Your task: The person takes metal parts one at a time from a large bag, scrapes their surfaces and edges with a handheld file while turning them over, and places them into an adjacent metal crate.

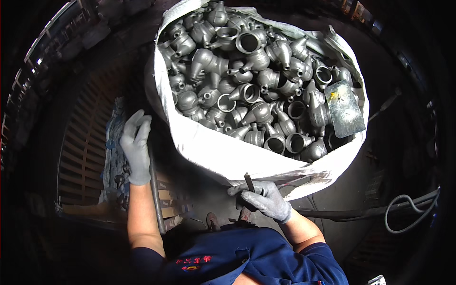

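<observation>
My left hand (136,148), in a grey glove, is raised left of a big white bag (209,159). Its fingers point up, loosely stretched, and nothing shows in them. My right hand (270,200), gloved too, is closed round a slim dark tool with a narrow pointed end (249,182); its exact kind is unclear. That hand is just below the bag's near rim. Filling the bag are many dark grey metal castings (259,114), rounded hollow bodies with open collars and short spouts.
A flat grey rectangular plate (346,110) with a yellow mark lies on the castings at the right. To the left is a slatted crate (80,161) with blue-grey sheeting (114,147) and a few castings. A looped cable (411,213) hangs at the right.
</observation>
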